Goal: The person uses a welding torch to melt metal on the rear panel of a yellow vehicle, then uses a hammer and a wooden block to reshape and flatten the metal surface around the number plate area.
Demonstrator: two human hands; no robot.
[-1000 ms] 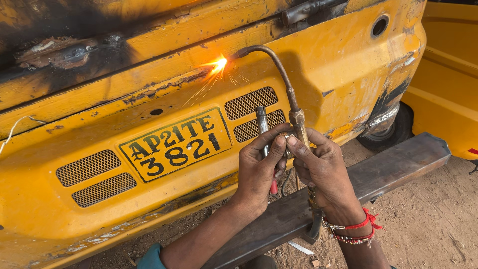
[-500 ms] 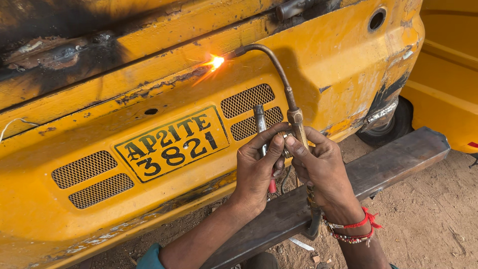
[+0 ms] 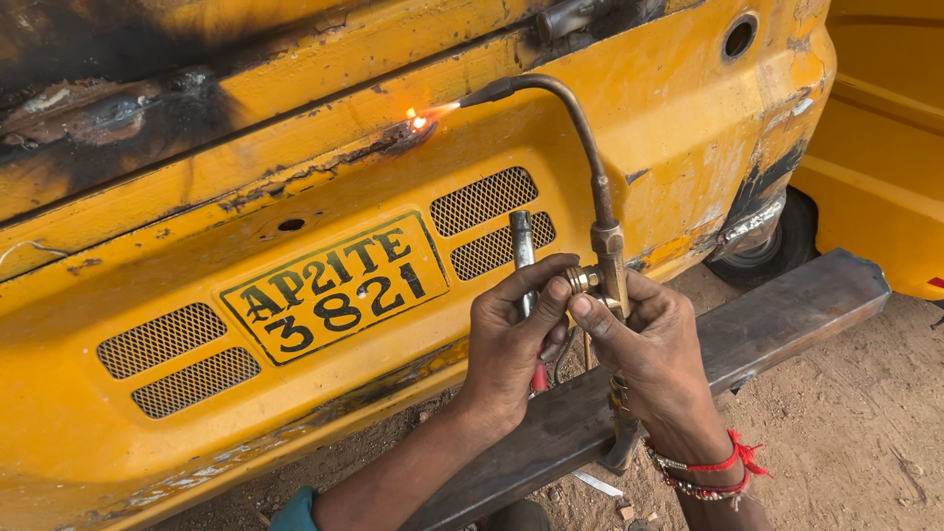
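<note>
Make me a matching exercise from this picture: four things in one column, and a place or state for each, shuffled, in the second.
Things:
1. torch tip
2. left hand
3. right hand
4. dark steel bar

Places or states:
A. wears red thread at the wrist
B. lies on sandy ground below the yellow panel
C. throws a small flame at the scorched seam
D. fingers on the brass valve

Pairs: 1-C, 2-D, 3-A, 4-B

The curved brass-coloured metal torch [image 3: 602,236] looks smooth and slightly shiny, the yellow painted metal vehicle panel [image 3: 629,128] is matt, scratched and burnt black in places, the dark steel beam [image 3: 767,324] is dull, and the sandy ground [image 3: 865,433] is rough.
</note>
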